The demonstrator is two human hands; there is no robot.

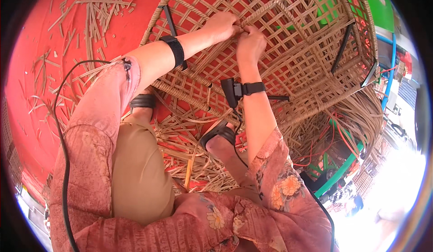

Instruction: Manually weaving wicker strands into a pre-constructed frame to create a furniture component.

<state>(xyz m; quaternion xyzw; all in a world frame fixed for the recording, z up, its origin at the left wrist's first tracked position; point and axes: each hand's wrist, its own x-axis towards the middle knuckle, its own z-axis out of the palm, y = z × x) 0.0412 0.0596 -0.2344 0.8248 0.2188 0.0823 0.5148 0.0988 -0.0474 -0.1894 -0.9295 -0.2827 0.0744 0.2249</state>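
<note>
A large open-weave wicker frame, tan with thick wrapped ribs and rim, stands tilted before me. My left hand is closed, its thumb and fingers pinching at a wrapped rib near the frame's upper middle. Right beside it my right hand is also closed, fingertips meeting the left ones at the same rib. Any thin strip between the fingers is too small to make out. Dark bars are fixed to the weave in places.
Cut cane strips litter the red floor, with more around my sandalled feet. A bundle of long brown cane lies at the right, near a green tube and a blue pipe. Black cables run along my arms.
</note>
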